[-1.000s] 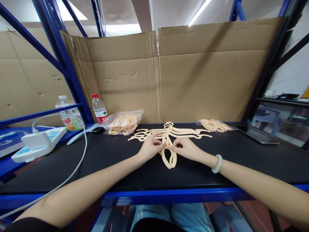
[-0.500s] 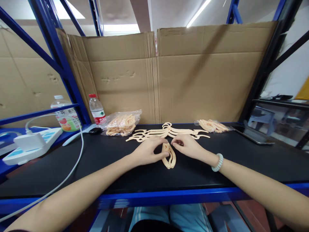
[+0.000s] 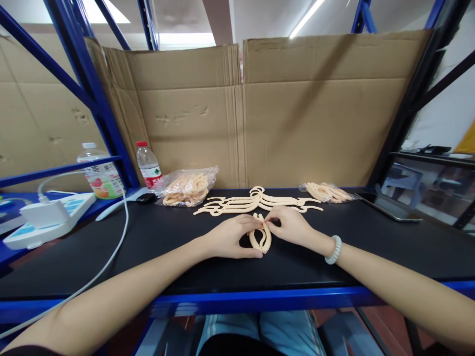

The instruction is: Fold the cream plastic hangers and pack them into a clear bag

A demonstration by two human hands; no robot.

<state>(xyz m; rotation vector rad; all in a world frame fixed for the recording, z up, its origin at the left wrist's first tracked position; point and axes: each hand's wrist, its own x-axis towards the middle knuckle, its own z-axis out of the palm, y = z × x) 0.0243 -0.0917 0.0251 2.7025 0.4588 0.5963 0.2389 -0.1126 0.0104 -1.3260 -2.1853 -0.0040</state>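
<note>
A folded beige plastic hanger lies on the black tabletop in front of me, its two arms bowed into a narrow loop. My left hand holds it from the left, with fingertips at its top and thumb by its lower end. On the other side my right hand pinches the upper right part between thumb and forefinger. Just beyond my hands lies a row of unfolded beige hangers, overlapping at their hooks, their arms stretched out to both sides.
Clear bags of beige hanger parts sit at the back, one on the left and one on the right. A water bottle, a power strip with a white cable, and a dark flat tray stand around. Cardboard walls the back.
My right hand has closed on the hanger's upper part. My left fingers have come onto its top and the thumb has dropped to its lower end. The hanger has shifted slightly upward.
</note>
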